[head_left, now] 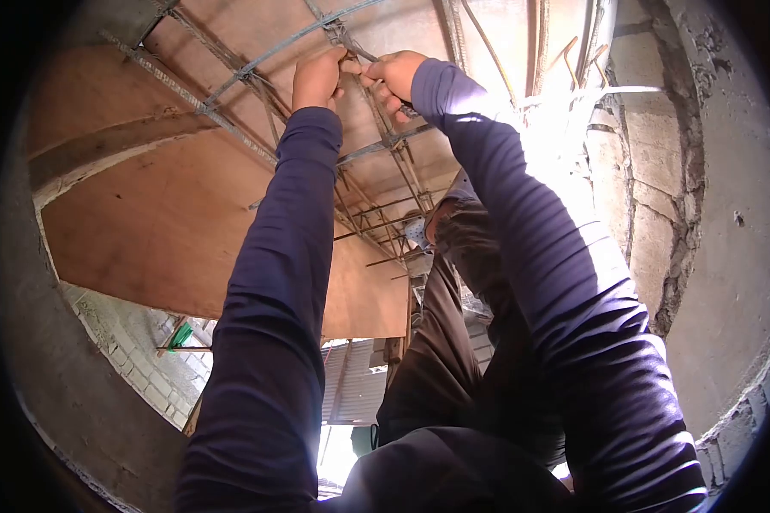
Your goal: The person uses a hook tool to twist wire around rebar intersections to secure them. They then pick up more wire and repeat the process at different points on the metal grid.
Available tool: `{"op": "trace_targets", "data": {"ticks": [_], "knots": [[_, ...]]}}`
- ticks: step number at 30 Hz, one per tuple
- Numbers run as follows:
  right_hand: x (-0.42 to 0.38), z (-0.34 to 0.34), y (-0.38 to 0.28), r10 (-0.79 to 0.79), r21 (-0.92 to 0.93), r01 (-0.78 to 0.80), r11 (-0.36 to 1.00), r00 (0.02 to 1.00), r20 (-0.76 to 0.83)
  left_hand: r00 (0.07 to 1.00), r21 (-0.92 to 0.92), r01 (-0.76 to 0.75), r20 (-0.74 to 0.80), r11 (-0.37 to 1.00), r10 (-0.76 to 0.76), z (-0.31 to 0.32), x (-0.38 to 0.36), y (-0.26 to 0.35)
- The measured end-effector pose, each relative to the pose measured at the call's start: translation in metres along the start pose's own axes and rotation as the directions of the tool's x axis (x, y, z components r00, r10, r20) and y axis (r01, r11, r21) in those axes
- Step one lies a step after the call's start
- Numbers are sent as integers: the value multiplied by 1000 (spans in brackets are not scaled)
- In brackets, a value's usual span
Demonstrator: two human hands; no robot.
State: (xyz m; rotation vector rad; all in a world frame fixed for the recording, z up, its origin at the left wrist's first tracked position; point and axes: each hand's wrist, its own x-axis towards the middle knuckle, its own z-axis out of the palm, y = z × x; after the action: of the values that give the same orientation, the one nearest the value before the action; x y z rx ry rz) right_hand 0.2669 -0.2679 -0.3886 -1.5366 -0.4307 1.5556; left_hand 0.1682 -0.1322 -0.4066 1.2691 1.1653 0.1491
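Observation:
My left hand (318,79) is raised at the top centre, its fingers pinched together beside a crossing of steel reinforcing bars (338,34). Whatever those fingers hold is too small to make out. Close on its right, my right hand (393,75) is closed around a dark metal hand tool (364,55) that looks like pliers, mostly hidden by the fingers. The tool's upper end points towards the bar crossing. Both hands are near each other, almost touching. A thinner crosswise bar (287,43) runs behind and above my left hand.
Plywood panels (145,222) lie behind the bar grid. Bent bar ends (569,64) stick out at upper right, near a rough concrete block wall (659,162). My legs (441,333) are below, among bars. Corrugated sheet (346,385) and block masonry (145,368) show lower down.

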Motion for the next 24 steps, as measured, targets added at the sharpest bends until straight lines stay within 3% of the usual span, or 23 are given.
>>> {"op": "trace_targets", "data": {"ticks": [1,3,4,6,7,8,10,12,14,15,17,18,19,20,21,24], "knots": [[-1,1,-5,1,3,-1,1000,1000,-1,999,80,-38,10,996,38,-1,5,-3],[-6,2,-28,136,-288,-186,939,973,-185,997,159,-82,28,984,78,-2,8,-2],[-8,-2,-36,135,-287,-186,940,973,-188,994,141,-97,61,985,89,-2,8,0],[-12,-6,-52,162,-518,-207,830,978,-132,990,122,-112,93,986,101,-5,11,0],[-12,-2,-55,159,-519,-207,829,978,-136,990,-34,-44,136,998,48,-6,19,-4],[-15,10,-56,61,-645,-182,742,977,-206,982,-184,36,186,982,-1,-6,21,-5],[-26,34,-54,-164,-847,-171,504,943,-288,983,-269,70,182,961,-21,-3,24,-6],[-46,43,-69,-144,-842,-137,521,959,-245,983,-350,107,178,931,-46,3,16,-1],[-40,45,-64,-48,-823,-226,522,955,-293,998,-150,18,69,988,-7,10,11,4],[-38,41,-62,-46,-822,-230,521,954,-296,997,-151,20,73,988,-9,9,13,4],[-33,23,-55,66,-633,-94,769,995,-69,991,-134,62,123,989,-46,5,22,3],[-29,13,-49,68,-633,-95,768,995,-67,991,-135,65,122,989,-48,4,23,1],[-23,0,-40,115,-331,-90,939,992,57,988,-182,69,149,981,-42,3,23,1],[-24,-6,-37,115,8,-119,993,975,189,984,-228,72,175,971,-32,2,23,3],[-27,-10,-30,94,204,-147,968,964,249,985,-230,71,173,971,-31,2,23,3],[-41,1,-23,34,314,-92,945,982,186,988,-330,79,154,941,-29,10,17,5]]}}
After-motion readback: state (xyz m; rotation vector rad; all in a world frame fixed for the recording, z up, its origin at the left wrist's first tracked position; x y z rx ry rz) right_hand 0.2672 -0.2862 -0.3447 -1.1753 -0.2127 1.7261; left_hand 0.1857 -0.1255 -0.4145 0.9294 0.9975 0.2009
